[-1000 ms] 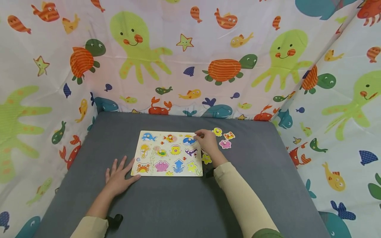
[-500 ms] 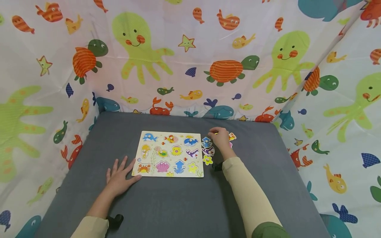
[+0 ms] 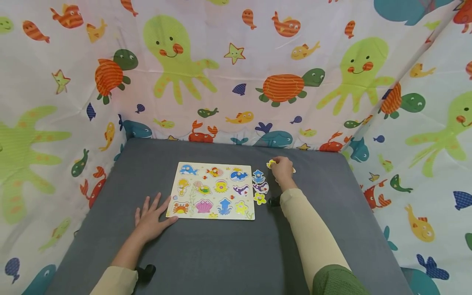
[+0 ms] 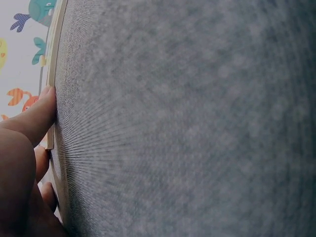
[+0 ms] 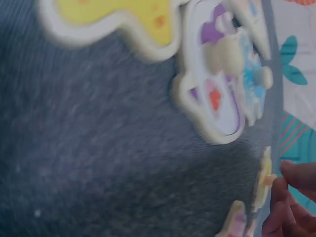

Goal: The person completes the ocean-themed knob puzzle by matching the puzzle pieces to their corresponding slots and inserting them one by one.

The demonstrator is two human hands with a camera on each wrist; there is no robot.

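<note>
A wooden peg puzzle board (image 3: 212, 209) with sea-animal pictures lies on the grey cloth. My left hand (image 3: 150, 221) rests spread at its left side, the thumb (image 4: 42, 108) and a fingertip touching the board's edge. My right hand (image 3: 283, 172) is over the loose pieces right of the board. Its thumb and index finger stand slightly apart beside the small knob of a yellow puzzle piece (image 5: 262, 185). Left of this hand lie a blue squid piece (image 3: 259, 176), a purple-and-white whale piece (image 3: 261, 187) and a yellow starfish piece (image 3: 259, 198).
A pink piece (image 5: 236, 224) lies near the right hand; in the head view the hand hides it. Another piece (image 3: 293, 169) shows just past the hand. Curtains (image 3: 236, 37) printed with sea animals surround the cloth-covered table (image 3: 221, 254) at the back and sides.
My right hand has moved right, from the blue whale at the board's top right corner to the loose pieces. The left hand stays at the board's edge. The head view has shifted slightly.
</note>
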